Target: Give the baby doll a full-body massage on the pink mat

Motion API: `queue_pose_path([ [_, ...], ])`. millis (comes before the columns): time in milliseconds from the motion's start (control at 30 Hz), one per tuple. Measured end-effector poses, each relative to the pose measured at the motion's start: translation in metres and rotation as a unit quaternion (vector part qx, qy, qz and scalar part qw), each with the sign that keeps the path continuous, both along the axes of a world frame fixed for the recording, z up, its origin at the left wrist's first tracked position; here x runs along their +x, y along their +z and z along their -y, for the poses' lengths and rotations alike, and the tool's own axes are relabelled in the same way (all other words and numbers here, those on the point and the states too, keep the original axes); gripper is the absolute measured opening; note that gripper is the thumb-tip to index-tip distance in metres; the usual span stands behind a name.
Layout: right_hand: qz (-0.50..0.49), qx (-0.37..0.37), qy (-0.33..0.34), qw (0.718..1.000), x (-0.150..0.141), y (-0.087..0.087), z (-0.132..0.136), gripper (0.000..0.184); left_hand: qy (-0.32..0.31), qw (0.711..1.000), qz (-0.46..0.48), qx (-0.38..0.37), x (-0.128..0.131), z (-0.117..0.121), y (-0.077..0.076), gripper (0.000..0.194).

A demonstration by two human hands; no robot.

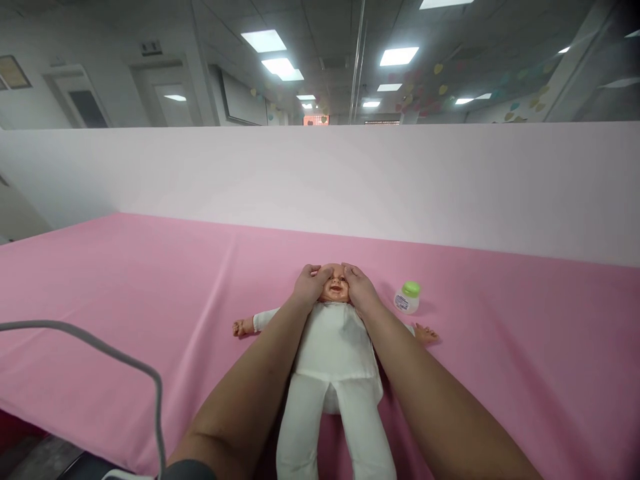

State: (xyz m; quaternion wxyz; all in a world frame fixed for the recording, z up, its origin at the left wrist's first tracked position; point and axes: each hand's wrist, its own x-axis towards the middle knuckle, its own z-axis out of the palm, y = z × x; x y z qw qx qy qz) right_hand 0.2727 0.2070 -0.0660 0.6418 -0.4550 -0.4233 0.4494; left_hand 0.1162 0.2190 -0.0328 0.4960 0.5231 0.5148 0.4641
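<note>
A baby doll with a glossy tan face, dressed in a white long-sleeved top and white trousers (336, 343), lies on its back on a counter covered in smooth pink sheeting (165, 287). Its head points toward the white wall panel (320, 180); its arms are spread outward. The left hand (311, 283) is placed against the doll's head on one side, thumb near the eye. The right hand (359, 287) is placed against the opposite side, thumb near the other eye. Grip of both hands: fingers spread around the head, not closed together; the face shows between them. Just beyond the right hand, near the doll's outstretched arm, a small translucent round jar with a bright green lid (407, 297) stands upright, label partly visible. A grey cable (100, 343) curves across the lower left of the view. Creases are noted in the sheeting.
</note>
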Motion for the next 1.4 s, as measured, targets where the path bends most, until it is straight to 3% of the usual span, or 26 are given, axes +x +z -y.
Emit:
queue_pose_path([
  [300,-0.015,-0.011,0.044,0.999,0.015,0.001,0.010,0.047,-0.089,0.990,0.087,-0.063,-0.026,0.000,0.004,0.050],
  [500,-0.018,-0.020,0.066,0.997,0.018,0.004,0.016,0.048,-0.123,0.986,0.096,-0.066,-0.037,0.001,0.004,0.046],
  [767,-0.013,-0.018,0.076,0.997,0.011,0.020,0.025,0.051,-0.099,0.994,-0.002,-0.044,-0.025,0.006,0.016,0.058],
  [900,-0.021,-0.034,0.066,0.997,0.010,0.024,0.027,0.057,-0.123,0.992,-0.004,-0.028,-0.021,0.005,0.016,0.063],
  [1033,-0.014,-0.039,0.051,0.998,0.008,0.027,0.026,0.055,-0.095,0.994,-0.020,-0.041,-0.020,0.002,0.013,0.070],
  [1267,0.013,-0.028,0.044,0.999,0.006,0.027,0.027,0.054,-0.085,0.995,-0.016,-0.049,-0.017,0.001,0.012,0.070],
  [1400,0.045,-0.008,0.036,0.998,0.005,0.019,0.020,0.051,-0.069,0.996,0.004,-0.055,-0.010,0.003,0.013,0.059],
])
